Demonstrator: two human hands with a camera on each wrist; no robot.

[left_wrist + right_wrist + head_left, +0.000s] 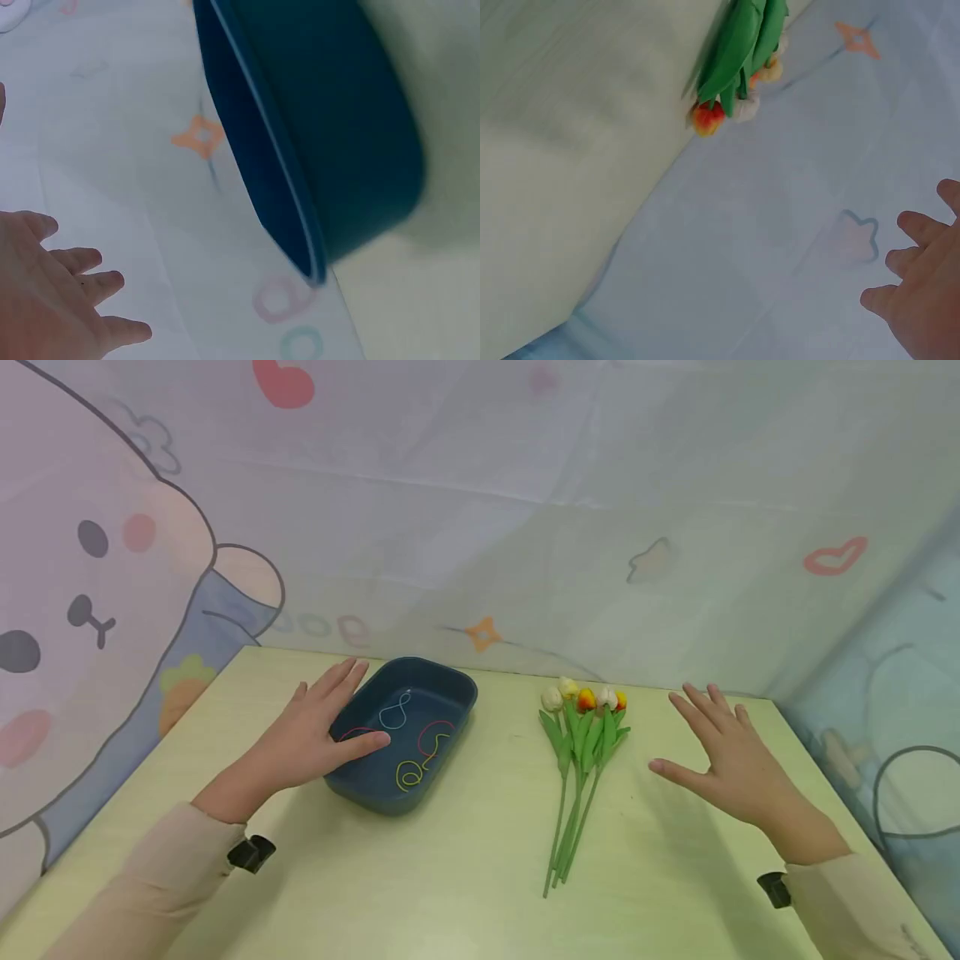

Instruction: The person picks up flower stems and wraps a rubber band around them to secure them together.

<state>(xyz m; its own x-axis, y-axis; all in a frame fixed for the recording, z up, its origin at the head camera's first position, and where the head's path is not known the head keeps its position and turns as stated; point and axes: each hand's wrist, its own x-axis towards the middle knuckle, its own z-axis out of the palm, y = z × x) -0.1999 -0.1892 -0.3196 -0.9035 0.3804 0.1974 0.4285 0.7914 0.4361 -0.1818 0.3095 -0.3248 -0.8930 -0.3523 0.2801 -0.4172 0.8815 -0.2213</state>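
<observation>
My left hand (311,735) hovers with spread fingers over the left edge of a dark blue basin (390,806), holding nothing. Inside the basin lie a light blue string (395,714), a yellow string (410,774) and red string (435,727), partly looped. To the right, several artificial tulips (585,702) in white, yellow and orange-red lie side by side, green stems (573,827) toward me. Right of them my right hand (731,764) is raised, fingers spread and nothing in it. In the left wrist view the basin's outer wall (337,127) shows beside the hand.
A pale wooden-looking table (465,893) carries everything. Behind it hangs a printed cloth (480,527) with a cartoon bear at the left, meeting the table's back edge. Another patterned cloth (900,718) borders the right side.
</observation>
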